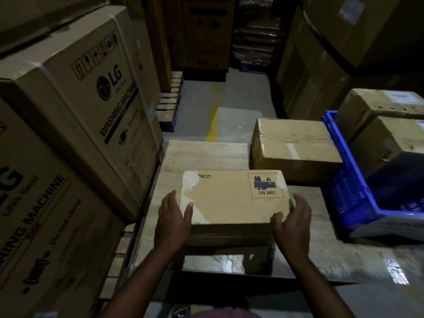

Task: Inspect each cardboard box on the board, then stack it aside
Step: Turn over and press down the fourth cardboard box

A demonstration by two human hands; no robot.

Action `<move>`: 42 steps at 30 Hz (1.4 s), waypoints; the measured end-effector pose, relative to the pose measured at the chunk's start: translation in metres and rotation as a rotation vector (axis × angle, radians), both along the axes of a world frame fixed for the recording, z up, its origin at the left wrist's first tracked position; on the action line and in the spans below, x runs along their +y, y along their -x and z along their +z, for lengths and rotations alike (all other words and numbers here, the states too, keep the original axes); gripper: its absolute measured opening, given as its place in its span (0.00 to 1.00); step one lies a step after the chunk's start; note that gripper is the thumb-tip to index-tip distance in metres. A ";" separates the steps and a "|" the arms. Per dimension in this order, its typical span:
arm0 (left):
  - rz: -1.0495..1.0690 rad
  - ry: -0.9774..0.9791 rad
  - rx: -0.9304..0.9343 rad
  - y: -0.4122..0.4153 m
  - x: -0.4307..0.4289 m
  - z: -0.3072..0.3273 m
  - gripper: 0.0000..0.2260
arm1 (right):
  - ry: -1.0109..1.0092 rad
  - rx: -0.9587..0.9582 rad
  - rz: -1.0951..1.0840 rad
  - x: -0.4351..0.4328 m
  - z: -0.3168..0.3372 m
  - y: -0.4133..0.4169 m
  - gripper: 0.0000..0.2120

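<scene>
The left hand [173, 218] and the right hand [292, 216] clasp the PICO box [229, 200] by its two short ends, each thumb lying on the top face and the fingers wrapped down the side. The box sits level over the near middle of the board [206, 154], with its red-bordered UN 3481 label at the far right corner. The shadow beneath hides whether its underside touches the board.

Just beyond the far right corner a taped box [296, 145] lies on the board, close but apart. Right of that stands a blue crate [344, 193], its near wall close to the right hand, with two more cartons [387, 143] showing over its rim. On the left, stacked washing-machine cartons [87, 92] rise as a wall along the board's left edge, near the left hand.

The far left part of the board shows bare wood. Past its far edge, grey floor [199, 95] with a yellow line [212, 120] runs between low pallets [169, 102] and tall dark stacks [309, 76]. The board's near edge crosses between the forearms.
</scene>
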State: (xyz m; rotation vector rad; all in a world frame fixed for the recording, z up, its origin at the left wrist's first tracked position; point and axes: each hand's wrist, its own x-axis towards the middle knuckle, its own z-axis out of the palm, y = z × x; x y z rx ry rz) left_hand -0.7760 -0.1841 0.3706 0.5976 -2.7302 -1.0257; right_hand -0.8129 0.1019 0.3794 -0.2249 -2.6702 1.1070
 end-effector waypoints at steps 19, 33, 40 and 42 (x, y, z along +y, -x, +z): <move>-0.396 0.425 -0.095 0.033 0.001 0.005 0.32 | -0.598 -0.096 0.722 -0.115 0.008 0.043 0.36; -0.556 0.490 -0.093 0.057 0.038 0.021 0.30 | -0.466 -0.169 0.490 -0.072 0.012 0.050 0.33; -0.558 0.547 -0.092 0.062 0.040 0.012 0.33 | -0.572 -0.135 0.489 -0.071 0.003 0.050 0.34; -0.559 0.551 -0.097 0.063 0.041 0.014 0.33 | -0.570 -0.154 0.496 -0.071 0.004 0.050 0.34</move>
